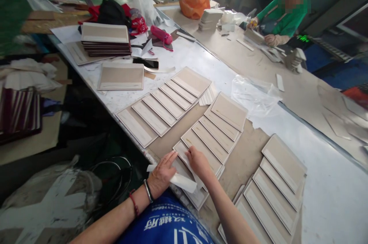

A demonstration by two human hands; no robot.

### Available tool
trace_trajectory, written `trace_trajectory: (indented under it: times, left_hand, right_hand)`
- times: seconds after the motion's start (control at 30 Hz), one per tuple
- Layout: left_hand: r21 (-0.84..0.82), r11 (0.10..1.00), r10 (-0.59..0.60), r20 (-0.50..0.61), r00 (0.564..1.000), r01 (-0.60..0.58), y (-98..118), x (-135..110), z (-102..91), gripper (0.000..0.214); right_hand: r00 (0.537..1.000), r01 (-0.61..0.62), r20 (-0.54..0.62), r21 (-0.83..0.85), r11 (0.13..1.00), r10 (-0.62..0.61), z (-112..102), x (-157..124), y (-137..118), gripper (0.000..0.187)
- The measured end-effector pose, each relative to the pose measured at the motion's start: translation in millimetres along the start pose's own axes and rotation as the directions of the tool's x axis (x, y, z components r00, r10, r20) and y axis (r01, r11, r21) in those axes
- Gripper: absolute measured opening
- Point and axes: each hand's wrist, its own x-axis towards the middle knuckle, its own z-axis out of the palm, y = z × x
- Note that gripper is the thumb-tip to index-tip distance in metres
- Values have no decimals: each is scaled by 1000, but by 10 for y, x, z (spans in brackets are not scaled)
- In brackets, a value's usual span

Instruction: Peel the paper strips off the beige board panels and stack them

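Note:
My left hand [162, 173] is at the near end of the middle row of flat beige panels [214, 140]. A white paper strip [184, 182] passes under its palm and sticks out on both sides; the thumb side is hidden. Its fingertips rest on the edge of the nearest panel. Close beside it, my right hand [199, 162] is closed, fingers curled down against a panel's pale border. Whatever it pinches is hidden. The panels overlap like fanned cards, each with a pale band along one edge.
More fanned panels lie in a left row [163, 106] and a right row [273, 186]. Beyond are a single panel [120, 76], a stack [105, 38], a phone [146, 63], a pink pouch [161, 36] and clear plastic [254, 92]. A co-worker in green [290, 17] handles pieces across the table.

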Motion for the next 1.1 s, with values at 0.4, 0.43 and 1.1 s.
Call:
trace_trajectory:
  times: [0.4,0.43,1.1]
  left_hand:
    - [28,1000,-4,103,995,2,-48,126,120,20]
    - [23,1000,-5,111,994,2,-45,129,125,20]
    - [-43,999,22,195,981,-14,-107,154,241,22]
  right_hand:
    - [996,1,89,-119,993,9,-27,70,-18,18]
    - [996,1,92,-116,993,10,-36,68,-19,18]
    - [988,-61,137,-120,991,77,-57,75,-66,23]
